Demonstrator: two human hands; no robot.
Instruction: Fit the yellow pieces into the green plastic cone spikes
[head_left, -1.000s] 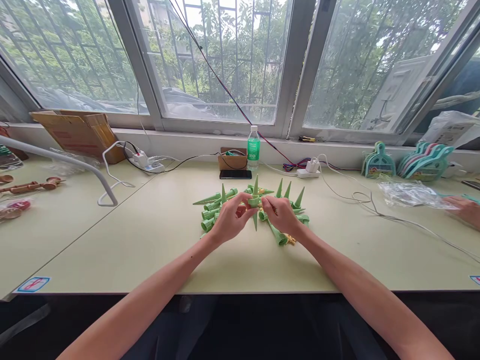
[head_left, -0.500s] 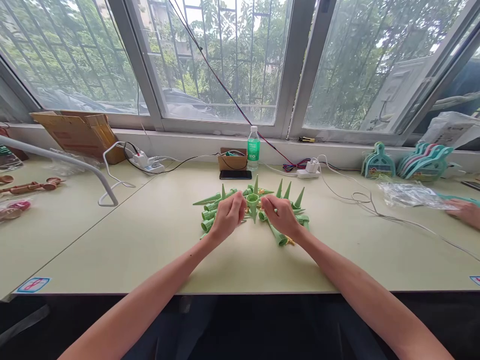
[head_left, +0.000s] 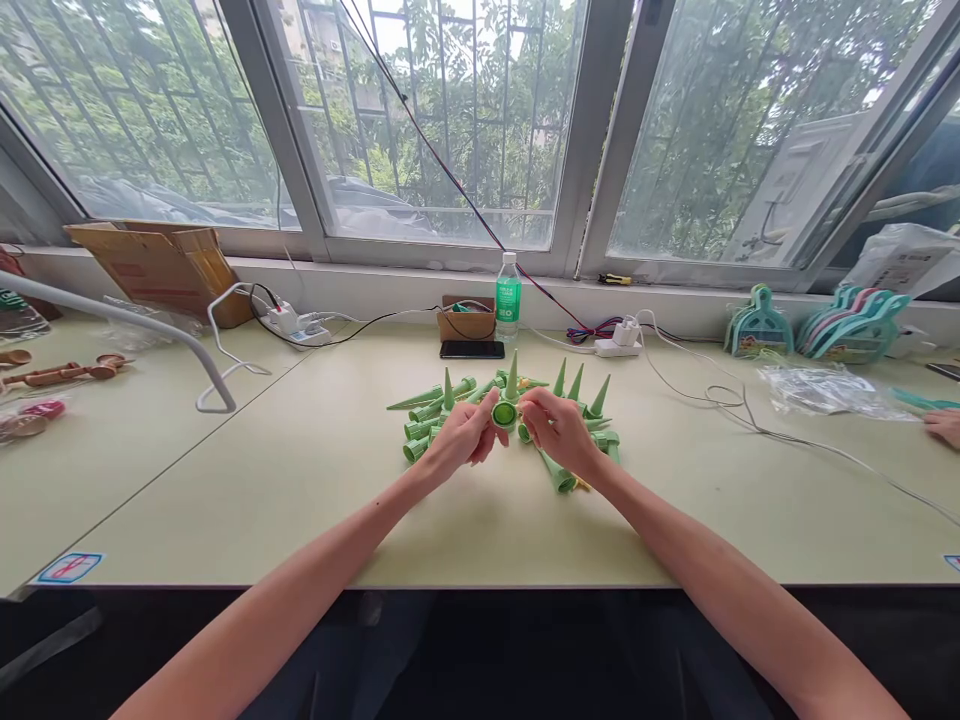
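At centre, your left hand [head_left: 463, 432] grips one cone [head_left: 505, 415], apparently unfinished; your right hand [head_left: 561, 427] curls, its hold unclear; more cones [head_left: 556, 471] lie around.

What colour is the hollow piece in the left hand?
The hollow piece is green, seen best in the head view.

A likely workroom, a long tabletop [head_left: 300, 520] running beneath barred windows [head_left: 420, 120], matching green spikes [head_left: 415, 431] crowding together, teal goods [head_left: 757, 328] standing in groups, power strips [head_left: 615, 348] and cables [head_left: 592, 328] lying along the back, a carton [head_left: 165, 275] sitting by the wall.
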